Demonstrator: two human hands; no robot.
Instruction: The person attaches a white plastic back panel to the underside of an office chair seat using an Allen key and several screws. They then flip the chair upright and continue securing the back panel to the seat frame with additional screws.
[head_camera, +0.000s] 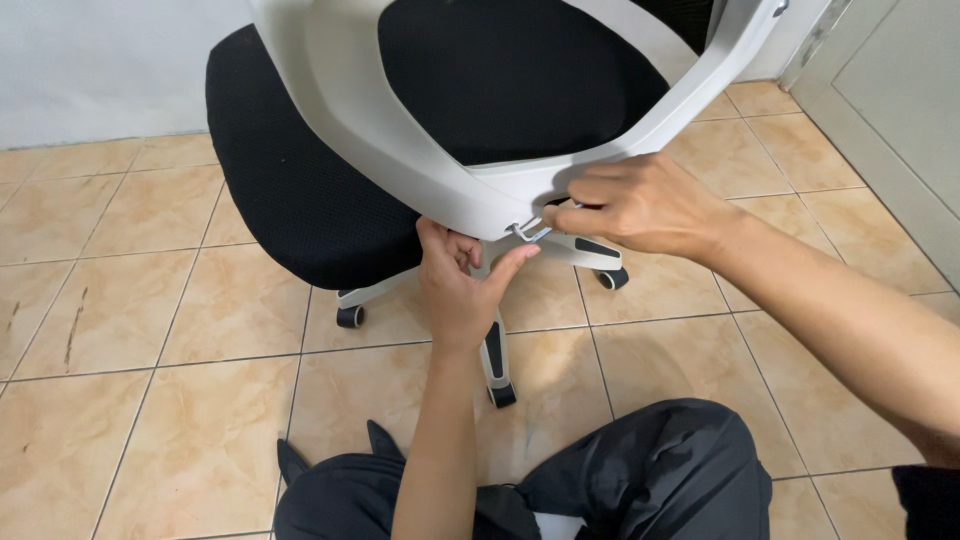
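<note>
I am looking down at one office chair (300, 190) on the tile floor (150, 330). It stands near the far wall (100, 60), with its back turned to me. The chair has one black seat (290, 200) and one white back frame (420, 170) with black mesh inside.

My left hand (462, 290) is under the bottom edge of the white frame. Its fingers are curled and its thumb sticks up toward a small bent metal key (528, 233). It seems to steady the frame from below, but I cannot tell if it grips anything. My right hand (640, 205) rests on the bottom edge of the frame from the right side. Its fingers are pressed close together, and the fingertips pinch the key where it pokes out of the frame.

I think the job is far along. The back already sits on the chair, and the seat and the legs are on. What looks left is the bolt at the bottom of the back, since the key is in it now. I cannot see the bolt itself.

I count three white legs with three black wheels (349, 316) in view; more may hide under the seat. I count one key, two hands, and my two knees in dark trousers (640, 470) at the near edge of the floor.
</note>
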